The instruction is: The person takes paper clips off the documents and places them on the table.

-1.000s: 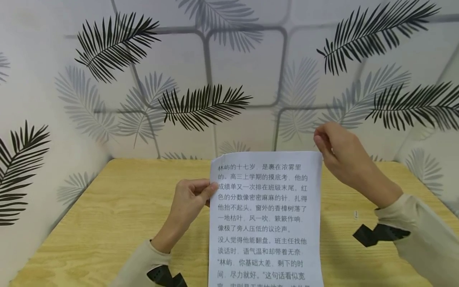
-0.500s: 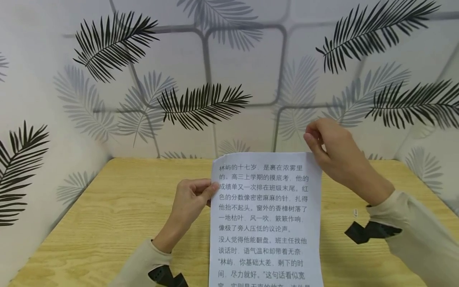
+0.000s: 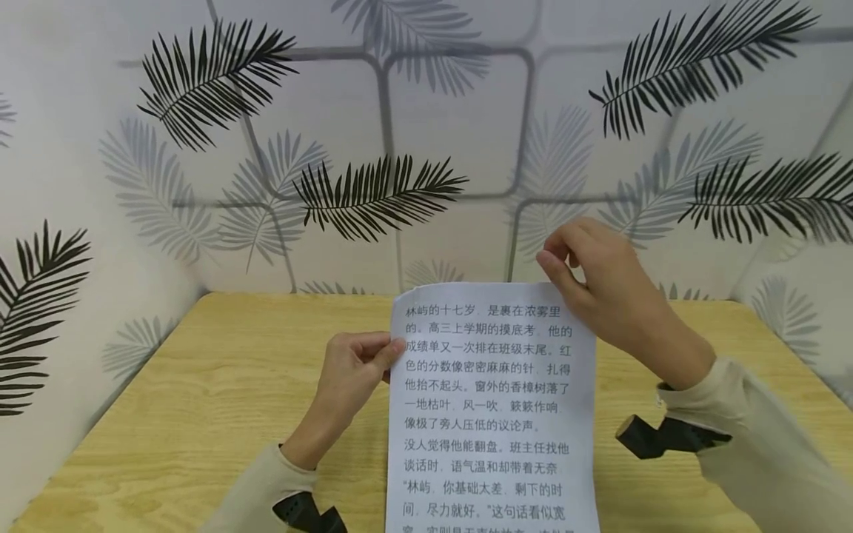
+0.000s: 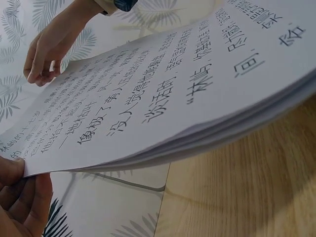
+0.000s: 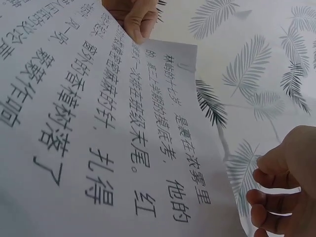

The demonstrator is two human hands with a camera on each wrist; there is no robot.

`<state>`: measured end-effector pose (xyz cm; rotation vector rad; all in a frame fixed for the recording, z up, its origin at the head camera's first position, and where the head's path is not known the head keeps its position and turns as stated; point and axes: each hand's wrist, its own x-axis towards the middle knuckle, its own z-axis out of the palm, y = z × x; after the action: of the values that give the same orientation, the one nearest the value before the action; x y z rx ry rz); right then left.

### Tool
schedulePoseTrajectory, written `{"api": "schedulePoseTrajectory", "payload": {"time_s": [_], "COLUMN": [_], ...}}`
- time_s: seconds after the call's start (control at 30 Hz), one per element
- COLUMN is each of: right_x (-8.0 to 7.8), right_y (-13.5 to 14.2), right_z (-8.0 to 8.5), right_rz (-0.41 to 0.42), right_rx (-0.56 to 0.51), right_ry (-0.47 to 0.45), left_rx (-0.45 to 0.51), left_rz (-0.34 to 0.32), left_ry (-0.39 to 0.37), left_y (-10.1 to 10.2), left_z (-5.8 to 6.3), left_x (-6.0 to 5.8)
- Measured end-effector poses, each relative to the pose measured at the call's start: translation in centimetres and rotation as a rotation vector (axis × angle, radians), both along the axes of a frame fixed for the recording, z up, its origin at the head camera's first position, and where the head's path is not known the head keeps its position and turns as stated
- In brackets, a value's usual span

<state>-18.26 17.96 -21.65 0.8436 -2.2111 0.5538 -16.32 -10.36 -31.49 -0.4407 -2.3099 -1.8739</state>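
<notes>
A stack of white printed paper sheets (image 3: 493, 437) stands up in front of me, large Chinese text facing me. My left hand (image 3: 353, 381) pinches the stack's left edge near the top, the thumb (image 4: 11, 170) over the front sheet. In the left wrist view the several layered sheets spread apart along their lower edge. A small paper clip (image 5: 184, 67) shows at the top left corner in the right wrist view. My right hand (image 3: 603, 292) hovers at the top right corner, overlapping it in the head view. Its fingers (image 5: 276, 205) are loosely bent beside the paper with nothing visible in them.
A yellow wood-grain table (image 3: 253, 385) lies under the paper. Behind it rises a pale wall (image 3: 453, 126) with a dark and grey leaf pattern. Black wrist mounts (image 3: 673, 437) sit at both sleeves (image 3: 733, 414).
My right hand has moved left along the paper's top, from beside the right corner to in front of it. The left hand and the sheets have stayed nearly still.
</notes>
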Motion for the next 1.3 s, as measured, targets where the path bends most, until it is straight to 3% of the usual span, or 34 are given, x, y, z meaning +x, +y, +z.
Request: {"api": "schedulePoseTrajectory", "payload": {"time_s": [0.3,1.3], "right_x": [0.2,0.1], "right_y": [-1.9,-6.5], "right_z": [0.0,-0.5], "right_rz": [0.037,0.127], "right_rx": [0.024,0.044], "right_ry": [-0.045,-0.125], "left_rx": [-0.005,-0.006], "left_rz": [-0.001,-0.020], "left_ry": [-0.026,-0.008], "left_y": [0.2,0.2], "left_z": [0.2,0.0], "left_x": [0.1,0.0]}}
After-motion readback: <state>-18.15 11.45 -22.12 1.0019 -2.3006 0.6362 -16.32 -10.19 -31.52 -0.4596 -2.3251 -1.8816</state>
